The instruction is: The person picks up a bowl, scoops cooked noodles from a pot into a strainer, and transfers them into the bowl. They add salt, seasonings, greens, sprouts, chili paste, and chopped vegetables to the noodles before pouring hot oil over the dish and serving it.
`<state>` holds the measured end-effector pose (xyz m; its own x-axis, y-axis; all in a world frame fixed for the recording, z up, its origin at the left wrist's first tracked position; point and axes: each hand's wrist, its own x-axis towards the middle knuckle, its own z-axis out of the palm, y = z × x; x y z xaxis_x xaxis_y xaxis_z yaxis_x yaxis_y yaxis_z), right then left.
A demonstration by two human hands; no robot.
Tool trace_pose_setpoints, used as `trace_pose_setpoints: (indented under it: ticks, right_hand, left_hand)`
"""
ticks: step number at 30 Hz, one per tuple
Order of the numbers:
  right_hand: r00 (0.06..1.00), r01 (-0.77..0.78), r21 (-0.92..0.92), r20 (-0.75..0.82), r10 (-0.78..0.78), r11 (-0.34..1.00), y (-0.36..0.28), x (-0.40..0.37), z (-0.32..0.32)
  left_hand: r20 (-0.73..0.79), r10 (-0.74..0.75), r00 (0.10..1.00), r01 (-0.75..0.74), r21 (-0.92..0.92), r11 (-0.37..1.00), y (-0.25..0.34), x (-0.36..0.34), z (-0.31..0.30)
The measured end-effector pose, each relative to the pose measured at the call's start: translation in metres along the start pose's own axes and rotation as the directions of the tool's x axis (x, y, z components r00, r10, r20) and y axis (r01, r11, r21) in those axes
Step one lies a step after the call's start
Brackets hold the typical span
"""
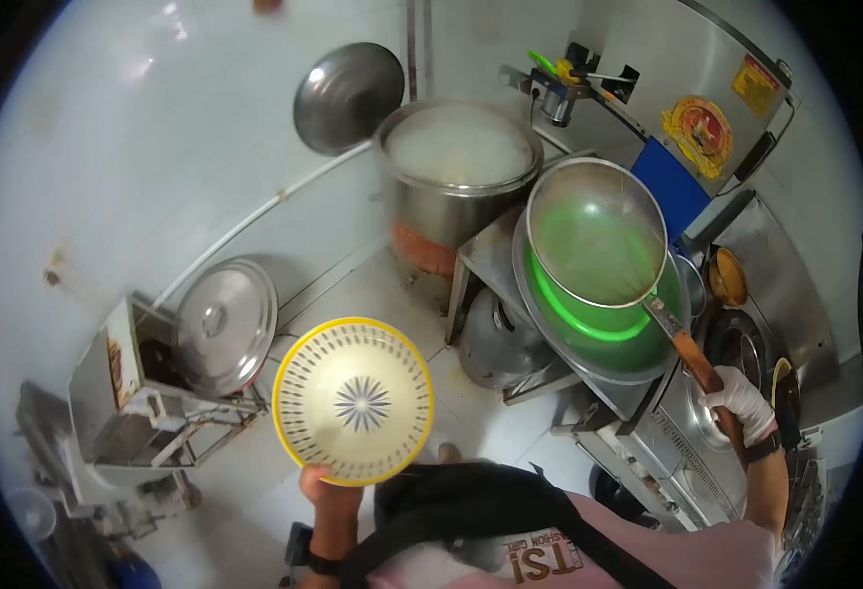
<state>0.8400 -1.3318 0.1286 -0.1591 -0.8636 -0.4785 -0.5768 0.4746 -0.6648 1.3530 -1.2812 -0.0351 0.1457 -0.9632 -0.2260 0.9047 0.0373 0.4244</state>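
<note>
My left hand (329,489) grips the near rim of a cream bowl (355,358) with a yellow edge and a grey star pattern at its centre. Nothing lies in the bowl. In a white glove, my right hand (741,401) is wrapped round the brown wooden handle of a large mesh strainer (596,221). The strainer's round mesh overlaps a bright green basin (588,319) in this view. That basin sits in a wide grey metal pan (637,365) on a metal stand. Behind and left of the strainer, a tall steel pot (451,201) holds cloudy, whitish liquid.
A metal lid (350,98) leans on the wall left of the pot. Another lid (223,324) rests on a metal stand (117,422) at left. Below the pan is a dark rounded vessel (505,344). At right, a counter (681,461) carries bowls and pans.
</note>
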Motion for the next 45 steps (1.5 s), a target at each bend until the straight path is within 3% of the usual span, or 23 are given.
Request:
trace_pose_setpoints:
  ticks: [5, 7, 9, 11, 13, 15, 17, 19, 20, 22, 26, 28, 29, 31, 35, 37, 40, 43, 45]
  right_hand:
    - [0.998, -0.063, 0.026, -0.028, 0.064, 0.998, -0.098, 0.032, 0.047]
    - [0.998, -0.058, 0.289, 0.051, 0.045, 0.956, -0.131, 0.067, 0.076]
    - [1.0, 0.017, 0.314, 0.006, -0.02, 0.949, -0.155, 0.113, 0.104]
    - [1.0, -0.019, 0.241, -0.017, 0.024, 0.97, -0.186, 0.171, 0.126]
    - [0.969, 0.19, 0.021, -0.165, -0.184, 0.982, -0.227, 0.23, 0.146]
    - [0.927, 0.032, -0.338, -0.342, -0.155, 0.941, -0.247, 0.299, 0.148]
    - [0.76, 0.126, -0.813, -0.289, -0.581, 0.569, -0.227, 0.386, 0.129]
    - [0.778, -0.106, -0.811, -0.428, -0.46, 0.576, -0.263, 0.425, 0.13]
    - [0.779, -0.11, -0.81, -0.43, -0.456, 0.576, -0.277, 0.437, 0.142]
    - [0.78, -0.403, -0.862, -0.499, -0.377, 0.306, -0.312, 0.452, 0.171]
    - [0.814, -0.375, -0.876, -0.468, -0.344, 0.305, -0.307, 0.511, 0.2]
    - [0.901, -0.193, -0.87, -0.34, -0.268, 0.453, -0.314, 0.522, 0.209]
    - [0.902, -0.187, -0.866, -0.339, -0.268, 0.465, -0.311, 0.523, 0.206]
    - [0.946, 0.017, -0.936, -0.099, -0.31, 0.352, -0.3, 0.516, 0.191]
    - [0.896, 0.141, -0.949, 0.001, -0.445, 0.281, -0.299, 0.481, 0.168]
    - [0.893, 0.102, -0.963, -0.022, -0.449, 0.251, -0.314, 0.451, 0.157]
    - [0.941, -0.025, -0.98, -0.09, -0.325, 0.2, -0.338, 0.402, 0.143]
    - [0.913, -0.137, -0.967, -0.208, -0.35, 0.216, -0.352, 0.374, 0.132]
    - [0.864, -0.226, -0.968, -0.251, -0.438, 0.108, -0.35, 0.37, 0.13]
  left_hand:
    - [-0.049, -0.072, 0.996, 0.07, -0.049, 0.996, 0.046, 0.106, -0.003]
    - [-0.058, -0.133, 0.989, 0.127, -0.088, 0.988, 0.059, 0.152, -0.007]
    - [-0.054, -0.186, 0.981, 0.179, -0.126, 0.976, 0.08, 0.196, -0.004]
    - [-0.036, -0.208, 0.977, 0.203, -0.111, 0.973, 0.104, 0.233, 0.006]
    - [0.004, -0.176, 0.984, 0.175, -0.075, 0.982, 0.127, 0.268, 0.0]
    - [0.032, -0.157, 0.987, 0.158, -0.026, 0.987, 0.153, 0.296, -0.016]
    - [-0.037, -0.196, 0.98, 0.196, -0.011, 0.981, 0.171, 0.32, -0.033]
    - [-0.058, -0.2, 0.978, 0.2, -0.007, 0.98, 0.182, 0.337, -0.037]
    - [-0.065, -0.174, 0.983, 0.174, -0.003, 0.985, 0.184, 0.344, -0.038]
    - [-0.084, -0.147, 0.986, 0.148, 0.004, 0.989, 0.186, 0.355, -0.041]
    - [-0.212, -0.167, 0.963, 0.158, -0.055, 0.986, 0.18, 0.359, -0.04]
    - [-0.199, -0.15, 0.968, 0.139, -0.066, 0.988, 0.176, 0.367, -0.029]
    - [-0.229, -0.132, 0.964, 0.122, -0.058, 0.991, 0.173, 0.365, -0.024]
    - [-0.263, -0.117, 0.958, 0.11, -0.04, 0.993, 0.169, 0.367, -0.016]
    - [-0.212, -0.148, 0.966, 0.156, 0.024, 0.987, 0.155, 0.394, -0.004]
    - [-0.222, -0.157, 0.962, 0.171, 0.045, 0.984, 0.15, 0.414, -0.001]
    - [-0.103, -0.245, 0.964, 0.249, 0.032, 0.968, 0.155, 0.442, -0.004]
    - [-0.017, -0.296, 0.955, 0.296, 0.036, 0.954, 0.165, 0.48, 0.001]
    - [0.063, -0.326, 0.943, 0.324, 0.04, 0.945, 0.173, 0.5, 0.009]
